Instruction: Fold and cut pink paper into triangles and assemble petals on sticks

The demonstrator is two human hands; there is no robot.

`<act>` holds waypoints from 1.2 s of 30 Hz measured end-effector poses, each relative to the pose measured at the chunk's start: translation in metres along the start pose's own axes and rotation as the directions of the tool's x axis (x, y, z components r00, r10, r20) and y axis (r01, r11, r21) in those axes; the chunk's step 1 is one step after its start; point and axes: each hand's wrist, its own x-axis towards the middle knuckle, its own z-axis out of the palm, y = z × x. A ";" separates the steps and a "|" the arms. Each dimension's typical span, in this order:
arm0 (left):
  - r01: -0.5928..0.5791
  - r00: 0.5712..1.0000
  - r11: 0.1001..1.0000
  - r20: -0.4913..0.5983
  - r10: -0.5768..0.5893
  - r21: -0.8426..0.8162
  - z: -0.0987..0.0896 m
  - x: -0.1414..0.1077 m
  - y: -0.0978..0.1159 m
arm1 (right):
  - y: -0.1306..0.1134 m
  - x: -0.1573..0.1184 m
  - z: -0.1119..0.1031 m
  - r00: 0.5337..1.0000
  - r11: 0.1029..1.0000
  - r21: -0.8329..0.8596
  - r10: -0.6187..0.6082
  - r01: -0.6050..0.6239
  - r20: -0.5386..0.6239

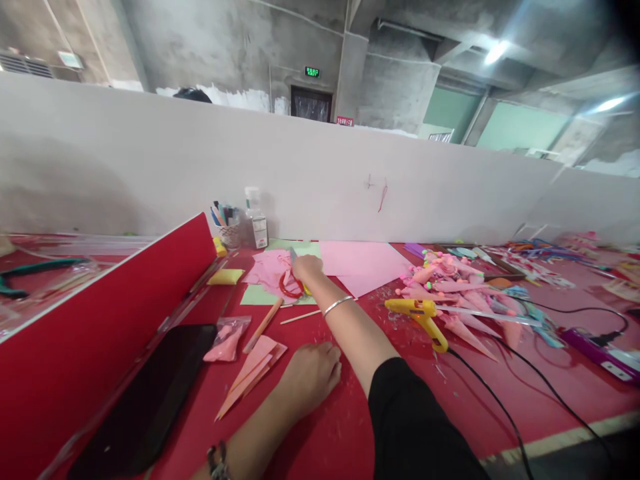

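My right hand (307, 267) reaches far forward, its fingers closed at the middle of a pair of scissors (290, 285) with red and yellow handles. The blade tip points away from me, and the hand covers part of the scissors. Under them lie crumpled pink paper (263, 268) and a light green sheet (255, 295). My left hand (311, 375) rests on the red table with its fingers curled in, and nothing shows in it. To its left are folded salmon paper pieces (254, 371), a rolled paper stick (263, 325) and a thin wooden stick (300, 317).
A yellow glue gun (417, 312) lies right, its cord trailing toward me, before a heap of pink cones (445, 280). Pink sheets (360, 257) lie at the back. Left are a black phone (155, 393), a small bag (227, 339) and a red divider (125, 300).
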 end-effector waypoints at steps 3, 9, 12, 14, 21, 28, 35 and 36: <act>-0.008 1.000 0.997 0.004 0.007 0.076 -0.002 0.000 0.001 | 0.027 0.005 -0.010 0.995 0.995 -0.028 0.099 -0.100 -0.032; -0.013 1.000 0.995 0.022 0.011 0.103 -0.004 0.001 0.001 | 0.086 0.001 -0.004 0.967 0.967 -0.052 0.247 -0.251 -0.063; -0.014 1.000 0.995 0.015 0.012 0.103 -0.002 0.002 0.001 | 0.090 0.004 0.001 0.958 0.957 -0.051 0.282 -0.284 -0.053; -0.008 1.000 0.995 0.002 0.008 0.103 -0.002 0.002 0.000 | 0.085 0.007 0.002 0.952 0.951 -0.052 0.304 -0.305 -0.032; 0.009 1.000 0.997 0.009 -0.010 0.082 -0.003 0.000 0.001 | 0.071 0.013 0.000 0.944 0.943 -0.072 0.327 -0.324 0.038; 0.003 1.000 0.998 -0.007 -0.003 0.059 0.001 0.002 -0.002 | 0.087 0.018 -0.006 0.960 0.959 -0.037 0.281 -0.281 0.012; 0.034 0.998 0.999 -0.052 -0.033 0.018 0.004 0.000 -0.002 | 0.102 -0.007 -0.010 0.970 0.972 0.072 0.230 -0.225 -0.081; 0.038 0.997 0.999 -0.061 -0.037 0.008 0.004 0.000 -0.002 | 0.103 -0.013 -0.014 0.969 0.972 0.097 0.224 -0.214 -0.102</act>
